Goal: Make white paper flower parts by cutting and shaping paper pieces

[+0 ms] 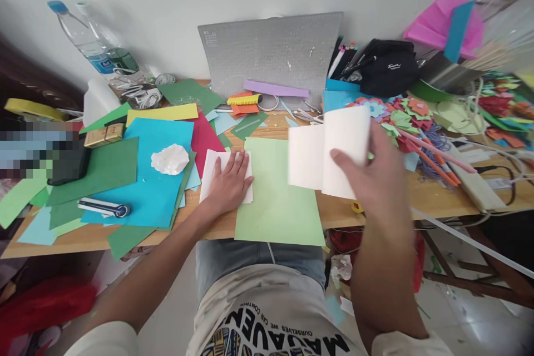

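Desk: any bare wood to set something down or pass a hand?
Front right, bare wood shows on the desk between light-green sheet and white power strip, partly hidden by the right hand; a sliver also behind that sheet, before the grey mat. Crowded: left, with blue sheet and gold box; back right, with paper flowers.

- Cannot see most of the right hand's [375,178] fingers behind the folded white paper [344,139]; cannot find sharp outlines on either, for blur.
- Cannot see the middle of the white sheets [209,169] under the left hand [231,181].
- Cannot trace the light green sheet's [279,211] right edge behind the raised paper.
- Cannot read the tiny print on the grey mat [271,55].
- Cannot identify anything under the pixelated patch [33,150].
- Cannot follow the shirt [250,289] past the bottom edge.
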The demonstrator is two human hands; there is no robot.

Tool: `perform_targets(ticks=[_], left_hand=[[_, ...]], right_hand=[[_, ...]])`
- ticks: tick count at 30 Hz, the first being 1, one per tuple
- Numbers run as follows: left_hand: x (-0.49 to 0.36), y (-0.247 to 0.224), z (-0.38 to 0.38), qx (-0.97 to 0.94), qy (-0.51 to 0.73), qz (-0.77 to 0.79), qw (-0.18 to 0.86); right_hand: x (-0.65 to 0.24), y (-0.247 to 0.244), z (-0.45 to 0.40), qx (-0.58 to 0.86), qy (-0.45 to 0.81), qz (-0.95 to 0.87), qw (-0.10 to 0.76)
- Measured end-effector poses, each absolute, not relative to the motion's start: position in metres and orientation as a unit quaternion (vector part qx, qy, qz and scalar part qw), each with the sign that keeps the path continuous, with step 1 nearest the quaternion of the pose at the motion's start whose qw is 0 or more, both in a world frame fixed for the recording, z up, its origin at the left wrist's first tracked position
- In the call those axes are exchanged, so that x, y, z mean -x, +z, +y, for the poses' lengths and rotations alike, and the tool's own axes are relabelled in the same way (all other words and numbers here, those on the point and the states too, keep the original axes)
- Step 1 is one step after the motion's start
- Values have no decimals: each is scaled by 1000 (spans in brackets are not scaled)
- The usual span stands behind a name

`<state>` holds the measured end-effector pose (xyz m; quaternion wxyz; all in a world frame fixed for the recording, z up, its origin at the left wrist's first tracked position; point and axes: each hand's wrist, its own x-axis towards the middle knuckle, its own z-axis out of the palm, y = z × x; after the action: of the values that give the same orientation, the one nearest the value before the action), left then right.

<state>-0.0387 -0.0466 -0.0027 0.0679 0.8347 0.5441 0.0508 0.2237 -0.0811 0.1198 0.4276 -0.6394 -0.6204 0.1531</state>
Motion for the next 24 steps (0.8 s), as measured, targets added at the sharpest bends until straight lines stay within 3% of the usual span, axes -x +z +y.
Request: perform_targets(ticks=[5, 9, 13, 18, 24], left_hand=[[39, -3, -47, -827, 115, 540, 110], [45, 19, -55, -769, 316, 532, 163], [66, 35, -71, -629, 480, 582, 190], [90, 20, -98, -535, 453, 661, 268], [86, 3, -112, -533, 473, 644, 280]], right_hand=[[-200, 155, -84, 564, 278, -582, 515], [-160, 150, -66, 441, 467, -557, 527], [-144, 126, -49, 387, 567, -494, 533], [-132, 94, -40, 377, 648, -422, 510], [-99, 100, -33, 354, 686, -409, 487]])
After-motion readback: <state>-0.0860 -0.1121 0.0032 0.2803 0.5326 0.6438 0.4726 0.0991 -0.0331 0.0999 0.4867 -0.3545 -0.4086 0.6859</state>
